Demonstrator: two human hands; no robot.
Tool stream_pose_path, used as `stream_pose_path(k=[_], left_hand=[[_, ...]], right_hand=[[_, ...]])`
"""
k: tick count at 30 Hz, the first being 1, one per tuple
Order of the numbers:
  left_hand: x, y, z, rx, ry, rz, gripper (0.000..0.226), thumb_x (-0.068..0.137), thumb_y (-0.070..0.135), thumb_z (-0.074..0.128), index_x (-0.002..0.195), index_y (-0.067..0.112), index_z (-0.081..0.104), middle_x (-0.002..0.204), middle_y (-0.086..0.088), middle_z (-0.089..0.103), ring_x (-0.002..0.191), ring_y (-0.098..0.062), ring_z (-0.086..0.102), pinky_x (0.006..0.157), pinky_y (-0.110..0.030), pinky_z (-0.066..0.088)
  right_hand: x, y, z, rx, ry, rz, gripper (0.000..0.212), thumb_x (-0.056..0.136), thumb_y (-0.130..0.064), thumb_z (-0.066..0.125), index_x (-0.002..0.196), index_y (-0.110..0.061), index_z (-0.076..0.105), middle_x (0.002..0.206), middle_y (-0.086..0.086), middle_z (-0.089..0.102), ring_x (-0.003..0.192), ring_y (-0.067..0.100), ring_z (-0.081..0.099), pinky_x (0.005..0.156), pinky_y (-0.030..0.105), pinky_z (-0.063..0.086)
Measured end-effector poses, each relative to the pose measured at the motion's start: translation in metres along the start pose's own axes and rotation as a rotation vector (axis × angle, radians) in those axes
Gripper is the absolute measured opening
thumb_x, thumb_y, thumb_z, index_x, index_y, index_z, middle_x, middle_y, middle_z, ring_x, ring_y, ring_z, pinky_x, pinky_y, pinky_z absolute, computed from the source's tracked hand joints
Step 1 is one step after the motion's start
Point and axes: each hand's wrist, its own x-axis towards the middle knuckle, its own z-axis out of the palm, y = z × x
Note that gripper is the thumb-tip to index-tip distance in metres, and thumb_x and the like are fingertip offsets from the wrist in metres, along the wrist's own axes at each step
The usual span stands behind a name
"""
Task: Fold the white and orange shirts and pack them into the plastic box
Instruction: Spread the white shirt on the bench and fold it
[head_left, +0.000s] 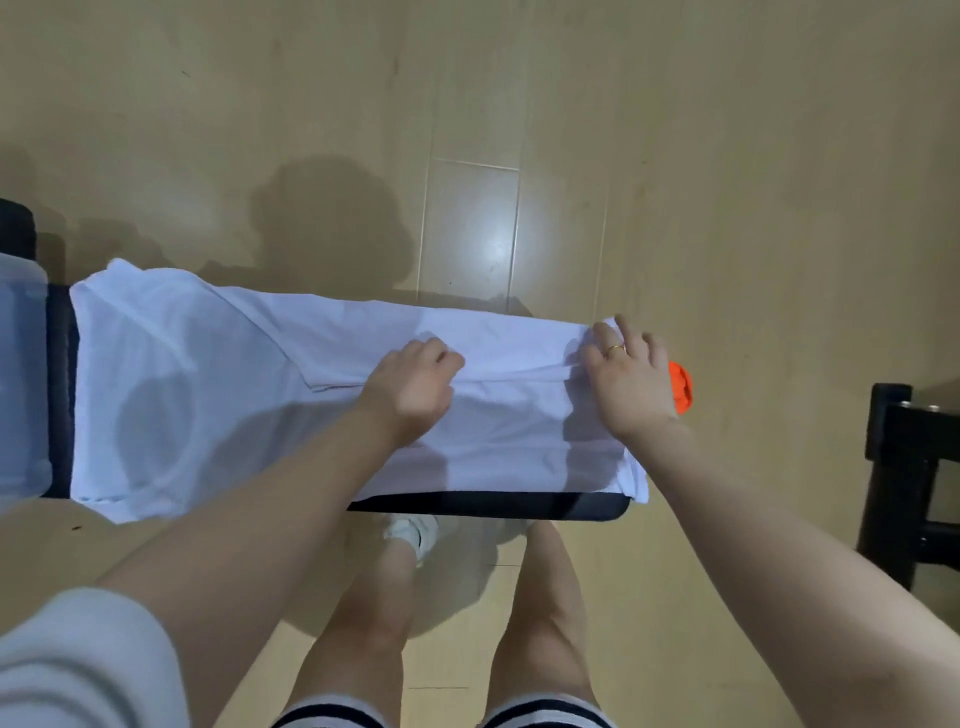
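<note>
A: Okay, hands?
B: Left hand (415, 384) curls onto white shirt (218, 384) on worktop (493, 505); right hand (626, 379) pinches hem.
A: Risk?
B: Uneven pull, fold skews; overhang slides off.

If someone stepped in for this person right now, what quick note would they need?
Left hand: fingers curled, gripping a fold in the white shirt.
Right hand: fingers pinching the shirt's right end.
White shirt lies spread along the bench, partly folded lengthwise.
Orange shirt peeks out beyond the right hand, not yet folded.
Plastic box sits at the bench's left end.
Left: finish both folds, pack both.
</note>
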Motion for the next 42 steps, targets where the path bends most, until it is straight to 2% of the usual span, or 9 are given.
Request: stream_pose_path(k=[5,9,13,16,22,30,35,39,42], left_hand=[[0.050,0.062,0.020,0.033,-0.050,-0.025,0.037,0.095,0.027,0.041,0.128,0.010,0.043,0.128,-0.011,0.046,0.116,-0.030,0.044,0.086,-0.039,0.038],[0.068,0.086,0.029,0.206,0.117,-0.048,0.024,0.064,0.012,0.077,0.082,0.008,0.063,0.075,-0.010,0.059,0.063,-0.027,0.057,0.047,-0.028,0.028],[0.060,0.093,0.028,0.238,0.195,-0.044,0.038,0.034,-0.010,0.072,0.063,0.008,0.056,0.054,-0.007,0.046,0.041,-0.024,0.043,0.041,-0.022,0.019],[0.049,0.096,0.029,0.063,0.065,-0.042,0.022,0.055,-0.001,0.072,0.067,0.005,0.055,0.064,-0.013,0.050,0.050,-0.029,0.051,0.041,-0.024,0.029],[0.055,0.109,0.043,-0.036,0.134,0.023,0.010,0.068,0.015,0.061,0.069,0.005,0.058,0.065,-0.013,0.056,0.052,-0.029,0.056,0.039,-0.026,0.035],[0.066,0.124,0.054,0.033,0.226,0.078,0.007,0.074,0.012,0.057,0.069,0.009,0.055,0.064,-0.010,0.052,0.048,-0.027,0.052,0.035,-0.023,0.031],[0.061,0.126,0.055,-0.098,0.282,-0.006,0.022,0.082,0.029,0.042,0.081,0.011,0.056,0.070,-0.010,0.060,0.056,-0.028,0.060,0.036,-0.028,0.041],[0.072,0.103,0.041,-0.028,0.417,-0.255,0.030,0.082,0.022,0.038,0.106,0.011,0.052,0.094,-0.020,0.062,0.074,-0.036,0.062,0.053,-0.040,0.051],[0.075,0.083,0.037,-0.026,0.262,-0.464,0.050,0.091,0.028,0.044,0.135,0.005,0.042,0.143,-0.025,0.037,0.124,-0.043,0.043,0.098,-0.049,0.039]], right_hand=[[0.027,0.035,0.014,-0.035,0.269,-0.143,0.028,0.071,-0.006,0.036,0.081,-0.007,0.062,0.080,0.012,0.066,0.084,0.032,0.064,0.088,0.041,0.049],[0.027,0.064,0.011,-0.049,0.399,-0.252,0.011,0.062,-0.007,0.049,0.068,-0.014,0.055,0.057,0.003,0.054,0.051,0.024,0.053,0.054,0.023,0.041],[0.000,0.088,0.028,0.015,0.578,-0.273,0.019,0.061,-0.004,0.042,0.078,-0.012,0.045,0.056,0.004,0.052,0.045,0.024,0.049,0.044,0.024,0.032],[-0.019,0.089,0.059,0.246,0.442,-0.261,0.026,0.054,0.002,0.061,0.077,-0.008,0.055,0.062,0.008,0.056,0.050,0.027,0.055,0.042,0.024,0.033],[0.004,0.079,0.049,1.365,0.007,0.467,0.021,0.085,-0.030,0.059,0.081,-0.013,0.049,0.075,-0.002,0.053,0.075,0.018,0.050,0.065,0.028,0.039],[0.026,0.071,0.046,1.732,0.182,0.705,0.029,0.074,-0.027,0.061,0.058,-0.017,0.038,0.065,0.007,0.034,0.064,0.017,0.032,0.059,0.029,0.028],[0.005,0.086,0.066,1.862,-0.042,0.809,0.031,0.086,-0.014,0.059,0.059,-0.017,0.043,0.064,0.002,0.041,0.065,0.017,0.035,0.058,0.027,0.029],[0.013,0.085,0.061,2.043,-0.041,0.757,0.018,0.091,-0.014,0.054,0.073,-0.015,0.055,0.075,0.001,0.056,0.074,0.017,0.051,0.071,0.029,0.042],[0.017,0.086,0.065,1.809,0.069,0.749,0.027,0.090,-0.016,0.054,0.066,-0.019,0.042,0.066,-0.005,0.042,0.065,0.014,0.040,0.059,0.023,0.034]])
